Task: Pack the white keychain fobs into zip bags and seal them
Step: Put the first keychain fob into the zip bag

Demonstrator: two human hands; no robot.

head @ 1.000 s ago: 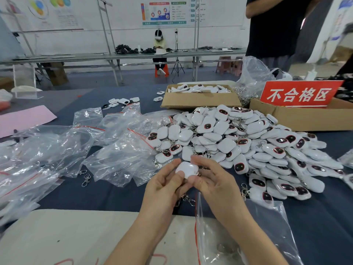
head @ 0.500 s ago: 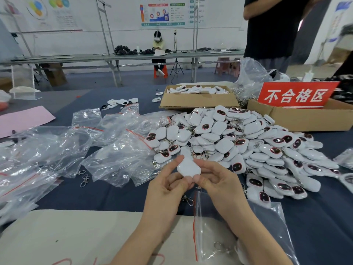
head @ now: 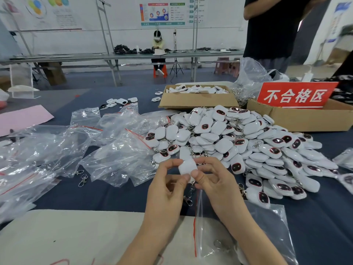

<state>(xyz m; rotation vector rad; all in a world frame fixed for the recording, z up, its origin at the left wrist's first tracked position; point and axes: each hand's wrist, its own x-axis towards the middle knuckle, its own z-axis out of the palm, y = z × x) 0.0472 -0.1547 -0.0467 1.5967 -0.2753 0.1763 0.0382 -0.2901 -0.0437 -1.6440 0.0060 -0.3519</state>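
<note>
Held fob (head: 188, 166): white, plain side up, just below the centre of the frame, lifted off the table and pinched between both hands.
Left hand (head: 166, 190): thumb and fingertips curled round the fob's left edge.
Right hand (head: 215, 180): thumb and fingers pinching the fob's right edge, forearm lying over a bag.
Clasp (head: 188, 200): metal snap hook dangling from the fob's lower end, between the two wrists.
Zip bag (head: 267, 226): clear with a red strip, at lower right under the right forearm, a metal ring showing inside.
Pile of fobs (head: 248, 142): large heap right of centre, just behind the hands, some with the dark oval face up, some with the plain white back up.
Empty zip bags (head: 114, 146): crumpled clear heap across the left half.
Loose clasps (head: 83, 178): two on the cloth at the near edge of that heap.
Cardboard box (head: 196, 102): behind the pile, holding more white fobs.
Red sign (head: 295, 95): white Chinese characters, propped in a second box at upper right.
Table cloth (head: 334, 217): dark blue.
Beige mat (head: 76, 236): along the bottom edge.
Pink sheet (head: 21, 119): at far left.
Standing person (head: 271, 25): black top, at upper right behind the boxes.
</note>
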